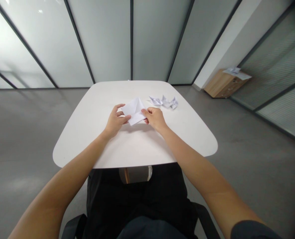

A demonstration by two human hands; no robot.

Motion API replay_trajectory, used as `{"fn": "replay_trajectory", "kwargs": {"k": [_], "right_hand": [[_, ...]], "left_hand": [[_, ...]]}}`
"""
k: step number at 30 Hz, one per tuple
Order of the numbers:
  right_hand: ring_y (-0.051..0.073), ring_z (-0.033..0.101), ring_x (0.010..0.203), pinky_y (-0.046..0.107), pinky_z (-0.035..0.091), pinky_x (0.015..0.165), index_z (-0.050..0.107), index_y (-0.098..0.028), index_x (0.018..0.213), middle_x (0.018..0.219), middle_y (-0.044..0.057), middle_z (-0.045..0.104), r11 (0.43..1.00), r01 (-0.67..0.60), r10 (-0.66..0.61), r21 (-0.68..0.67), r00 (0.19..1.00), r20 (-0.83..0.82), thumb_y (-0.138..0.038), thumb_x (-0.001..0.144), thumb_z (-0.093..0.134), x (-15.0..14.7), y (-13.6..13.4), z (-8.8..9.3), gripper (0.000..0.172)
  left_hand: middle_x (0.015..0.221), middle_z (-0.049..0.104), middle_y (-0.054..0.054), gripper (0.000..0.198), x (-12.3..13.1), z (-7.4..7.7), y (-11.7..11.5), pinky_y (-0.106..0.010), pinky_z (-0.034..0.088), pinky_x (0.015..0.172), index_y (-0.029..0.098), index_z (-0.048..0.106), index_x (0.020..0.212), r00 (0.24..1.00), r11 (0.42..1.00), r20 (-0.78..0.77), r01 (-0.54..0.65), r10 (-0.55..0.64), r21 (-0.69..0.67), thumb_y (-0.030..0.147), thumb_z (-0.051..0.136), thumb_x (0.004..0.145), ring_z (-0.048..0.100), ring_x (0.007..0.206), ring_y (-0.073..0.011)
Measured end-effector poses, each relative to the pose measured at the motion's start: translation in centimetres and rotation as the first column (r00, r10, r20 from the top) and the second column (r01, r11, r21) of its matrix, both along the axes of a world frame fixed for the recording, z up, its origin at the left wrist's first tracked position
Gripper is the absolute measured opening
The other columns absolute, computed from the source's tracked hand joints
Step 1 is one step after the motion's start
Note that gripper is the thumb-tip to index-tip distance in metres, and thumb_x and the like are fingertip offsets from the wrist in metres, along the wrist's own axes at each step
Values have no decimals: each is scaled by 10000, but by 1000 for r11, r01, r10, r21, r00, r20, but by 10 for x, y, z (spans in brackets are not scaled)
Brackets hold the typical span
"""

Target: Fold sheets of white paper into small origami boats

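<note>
A partly folded sheet of white paper (134, 109) is held above the table, with crease lines and a raised flap near its middle. My left hand (116, 120) grips its left edge, thumb on the near side and fingers curled around the far side. At the right edge, my right hand (155, 118) pinches the paper between thumb and fingers. Just beyond my right hand, several small folded white paper shapes (164, 101) sit close together on the table.
The white table (87, 132) has rounded corners and stands before a frosted glass wall (152, 39). A wooden cabinet (218, 83) with papers on top stands at the far right. Chair armrests (75, 225) flank my lap.
</note>
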State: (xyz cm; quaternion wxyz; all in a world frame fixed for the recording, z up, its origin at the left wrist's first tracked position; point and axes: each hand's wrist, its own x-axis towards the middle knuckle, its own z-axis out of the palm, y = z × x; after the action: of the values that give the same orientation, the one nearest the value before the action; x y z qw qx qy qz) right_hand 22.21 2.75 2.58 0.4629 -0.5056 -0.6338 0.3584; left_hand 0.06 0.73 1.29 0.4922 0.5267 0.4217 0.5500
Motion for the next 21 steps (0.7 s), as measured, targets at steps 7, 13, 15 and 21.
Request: {"fn": "replay_trajectory", "kwargs": {"k": [7, 13, 15, 21], "right_hand": [[119, 596, 481, 218, 492, 451, 613, -200, 758, 619, 18, 659, 996, -74, 66, -43, 984, -166, -765, 889, 637, -3, 4, -5, 581], [164, 725, 671, 293, 629, 643, 478, -293, 1435, 845, -19, 750, 964, -251, 211, -92, 926, -314, -572, 850, 764, -9, -2, 0, 709], [177, 750, 763, 315, 640, 726, 501, -302, 1449, 887, -12, 759, 954, -299, 278, -34, 917, -286, -487, 850, 753, -10, -7, 2, 676], [179, 743, 876, 357, 604, 888, 722, -217, 1125, 953, 31, 780, 943, -326, 333, 76, 931, -150, -329, 814, 720, -11, -11, -1, 330]], "left_hand": [[1112, 651, -8, 779, 1, 2, -3, -251, 597, 694, 331, 461, 1366, 1000, 1000, 30, -2, 2, 1, 318, 893, 717, 685, 800, -127], [962, 622, 22, 544, 1, -1, 2, -230, 604, 750, 267, 580, 1205, 993, 998, 112, -20, 27, -63, 337, 881, 757, 663, 792, -99], [875, 613, 40, 514, 1, -1, 4, -221, 599, 757, 241, 594, 1162, 988, 993, 146, -29, 46, -113, 341, 897, 759, 647, 738, -81], [872, 672, 6, 441, 1, 3, 3, -216, 584, 784, 193, 667, 1115, 977, 982, 212, 4, 36, -187, 427, 881, 809, 644, 720, -69]]}}
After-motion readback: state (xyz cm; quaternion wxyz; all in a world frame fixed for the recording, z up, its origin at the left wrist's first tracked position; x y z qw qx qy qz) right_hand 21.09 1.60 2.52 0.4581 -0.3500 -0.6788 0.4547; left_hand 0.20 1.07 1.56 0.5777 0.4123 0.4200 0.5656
